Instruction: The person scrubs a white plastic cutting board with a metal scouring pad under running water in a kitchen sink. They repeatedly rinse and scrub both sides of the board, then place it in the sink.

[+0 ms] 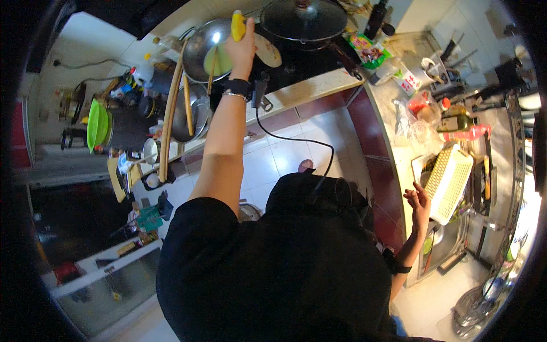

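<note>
At the far counter, my left hand (243, 54) is raised over the stove side, its fingers closed round a small yellow object (237, 26) whose kind I cannot make out. Just left of this hand is a metal wok (196, 48); a pale yellow-green round shape (219, 60) shows in it, and I cannot tell if it is a dish or food. A pale plate with a patterned edge (268, 51) lies right of the hand. My right hand (419, 199) hangs with fingers apart, beside a cream perforated basket (450, 179); it holds nothing.
A lidded black pan (303, 20) sits on the black cooktop. Long wooden sticks (172, 108) lean across a metal bowl (196, 111). A green colander (98, 125) stands at the left. Bottles (458, 122) and bags crowd the right counter, beside the sink (441, 248).
</note>
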### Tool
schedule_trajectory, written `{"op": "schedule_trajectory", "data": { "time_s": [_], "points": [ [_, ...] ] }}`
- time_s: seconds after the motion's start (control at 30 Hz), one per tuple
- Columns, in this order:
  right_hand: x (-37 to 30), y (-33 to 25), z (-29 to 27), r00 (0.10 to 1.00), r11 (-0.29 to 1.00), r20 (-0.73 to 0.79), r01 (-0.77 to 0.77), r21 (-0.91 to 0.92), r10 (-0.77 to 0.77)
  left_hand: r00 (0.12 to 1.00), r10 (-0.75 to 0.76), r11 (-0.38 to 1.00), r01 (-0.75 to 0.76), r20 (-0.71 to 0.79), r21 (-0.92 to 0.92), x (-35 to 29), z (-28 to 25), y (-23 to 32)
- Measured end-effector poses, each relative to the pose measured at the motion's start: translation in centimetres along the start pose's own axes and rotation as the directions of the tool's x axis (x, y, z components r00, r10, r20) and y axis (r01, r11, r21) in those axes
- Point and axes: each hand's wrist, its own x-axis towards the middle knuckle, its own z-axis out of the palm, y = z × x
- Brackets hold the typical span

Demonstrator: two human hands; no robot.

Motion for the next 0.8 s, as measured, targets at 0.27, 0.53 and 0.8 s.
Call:
{"op": "schedule_trajectory", "data": {
  "time_s": [0.27,0.53,0.8],
  "points": [
    [-2.6,1.4,-0.6,0.994,0.996,-0.092,0.059,0.072,-0.052,0.978,0.060,0.998,-0.059,0.199,-0.008,3.3,3.6,-5.4],
    [-4.2,0.9,0.6,0.977,0.996,-0.211,-0.010,0.086,0.028,0.962,-0.150,0.970,0.098,0.228,0.224,7.1,5.1,-8.7],
    [-5.1,3.7,0.4,0.970,0.991,-0.238,-0.026,0.134,0.058,0.933,0.016,0.995,-0.051,0.360,0.090,10.0,4.9,-12.0]
  ]
}}
